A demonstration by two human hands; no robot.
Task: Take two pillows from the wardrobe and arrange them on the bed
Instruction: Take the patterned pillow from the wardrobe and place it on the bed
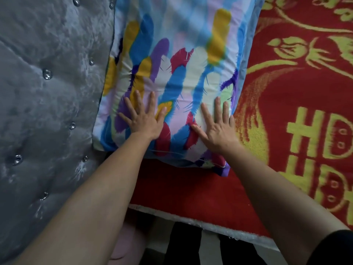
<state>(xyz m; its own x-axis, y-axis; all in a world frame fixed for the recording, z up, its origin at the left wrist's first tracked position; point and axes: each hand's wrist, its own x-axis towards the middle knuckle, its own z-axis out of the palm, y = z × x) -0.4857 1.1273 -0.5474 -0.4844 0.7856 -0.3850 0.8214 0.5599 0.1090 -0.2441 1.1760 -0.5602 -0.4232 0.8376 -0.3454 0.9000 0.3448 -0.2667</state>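
Note:
A pillow [183, 60] in a bright feather-print cover of blue, yellow, purple and red lies on the bed, its long side against the grey headboard. My left hand [144, 119] rests flat on its near left part, fingers spread. My right hand [215, 125] lies flat on its near right part, fingers apart. Neither hand holds anything. Only this one pillow is in view.
A grey tufted headboard [47, 92] with shiny buttons fills the left side. The bed carries a red blanket [305, 92] with yellow patterns, spreading right of the pillow. The bed's near edge [191, 220] runs below my forearms, with dark floor beneath.

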